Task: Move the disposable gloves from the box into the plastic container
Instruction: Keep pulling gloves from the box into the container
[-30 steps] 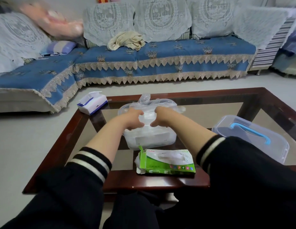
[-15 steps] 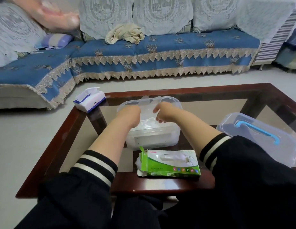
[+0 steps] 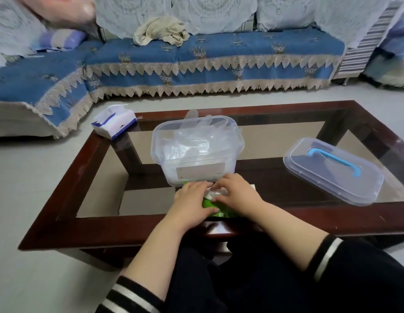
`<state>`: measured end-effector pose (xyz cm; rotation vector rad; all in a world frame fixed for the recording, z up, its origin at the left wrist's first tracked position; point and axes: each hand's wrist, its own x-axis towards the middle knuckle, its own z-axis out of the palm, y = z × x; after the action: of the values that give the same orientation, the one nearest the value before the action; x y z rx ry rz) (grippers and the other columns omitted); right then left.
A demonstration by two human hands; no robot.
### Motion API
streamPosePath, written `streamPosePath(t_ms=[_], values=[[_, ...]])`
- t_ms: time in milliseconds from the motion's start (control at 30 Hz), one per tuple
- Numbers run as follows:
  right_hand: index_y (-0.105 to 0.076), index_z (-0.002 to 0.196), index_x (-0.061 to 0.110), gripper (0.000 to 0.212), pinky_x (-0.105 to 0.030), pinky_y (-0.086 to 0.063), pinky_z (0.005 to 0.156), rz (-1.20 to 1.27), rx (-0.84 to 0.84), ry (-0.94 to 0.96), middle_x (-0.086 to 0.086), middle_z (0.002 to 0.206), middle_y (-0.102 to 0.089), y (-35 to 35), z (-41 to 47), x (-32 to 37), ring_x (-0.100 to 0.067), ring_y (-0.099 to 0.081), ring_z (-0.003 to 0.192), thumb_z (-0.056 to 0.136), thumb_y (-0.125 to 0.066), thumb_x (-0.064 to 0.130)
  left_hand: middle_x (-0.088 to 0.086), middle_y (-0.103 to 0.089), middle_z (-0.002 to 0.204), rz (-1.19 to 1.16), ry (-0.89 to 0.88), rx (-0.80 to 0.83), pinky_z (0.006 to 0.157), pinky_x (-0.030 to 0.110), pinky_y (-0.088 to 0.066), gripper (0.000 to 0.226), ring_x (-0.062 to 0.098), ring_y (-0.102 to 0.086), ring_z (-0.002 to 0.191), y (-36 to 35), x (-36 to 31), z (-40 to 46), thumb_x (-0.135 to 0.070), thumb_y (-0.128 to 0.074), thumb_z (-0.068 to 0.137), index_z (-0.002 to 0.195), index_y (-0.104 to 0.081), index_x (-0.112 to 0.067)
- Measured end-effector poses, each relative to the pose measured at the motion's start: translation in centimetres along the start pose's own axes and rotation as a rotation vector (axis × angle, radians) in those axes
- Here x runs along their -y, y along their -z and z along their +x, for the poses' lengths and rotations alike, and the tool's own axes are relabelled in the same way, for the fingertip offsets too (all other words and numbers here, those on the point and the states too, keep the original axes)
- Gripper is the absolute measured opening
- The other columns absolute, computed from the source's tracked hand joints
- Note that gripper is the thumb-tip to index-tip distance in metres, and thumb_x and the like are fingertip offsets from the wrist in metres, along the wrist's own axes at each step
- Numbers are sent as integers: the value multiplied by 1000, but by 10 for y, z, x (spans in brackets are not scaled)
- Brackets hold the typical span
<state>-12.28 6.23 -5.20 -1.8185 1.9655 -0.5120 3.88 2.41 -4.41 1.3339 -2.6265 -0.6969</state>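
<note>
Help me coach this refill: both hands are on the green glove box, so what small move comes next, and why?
Probably pinch the clear gloves showing between the left hand and right hand and pull a bunch from the green box. The plastic container behind it stands open, gloves already inside.

At ten o'clock on our glass-topped wooden coffee table sits a white-and-blue tissue pack. Beyond it, at twelve o'clock, we see a blue sofa with lace covers and a crumpled beige cloth.
</note>
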Motion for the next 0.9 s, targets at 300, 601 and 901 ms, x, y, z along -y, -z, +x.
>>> streamPosePath(t_ms=[300, 601, 901], values=[[-73, 92, 12, 16, -26, -37, 74, 88, -121, -75, -2, 96, -65, 3, -2, 10, -18, -56, 95, 89, -63, 25, -12, -45, 126, -119, 45, -22, 102, 31, -27, 54, 15, -31, 124, -17, 11, 13, -42, -69, 84, 134, -49, -42], [-66, 76, 14, 16, -23, -45, 69, 884, -409, -242, 2, 73, -64, 12, -11, 0, -7, -55, 68, 91, -62, 13, -9, -44, 128, -163, 87, -29, 109, 36, -29, 49, 16, -32, 125, -22, 16, 16, -38, -74, 80, 126, -58, -33], [-66, 85, 7, 12, -26, -53, 69, 1385, -402, -169, 0, 75, -69, 26, -17, 8, -9, -63, 70, 92, -57, 11, -12, -42, 119, -214, 158, 17, 107, 33, -34, 59, 13, -36, 120, -23, 11, 15, -41, -76, 73, 127, -56, -30]])
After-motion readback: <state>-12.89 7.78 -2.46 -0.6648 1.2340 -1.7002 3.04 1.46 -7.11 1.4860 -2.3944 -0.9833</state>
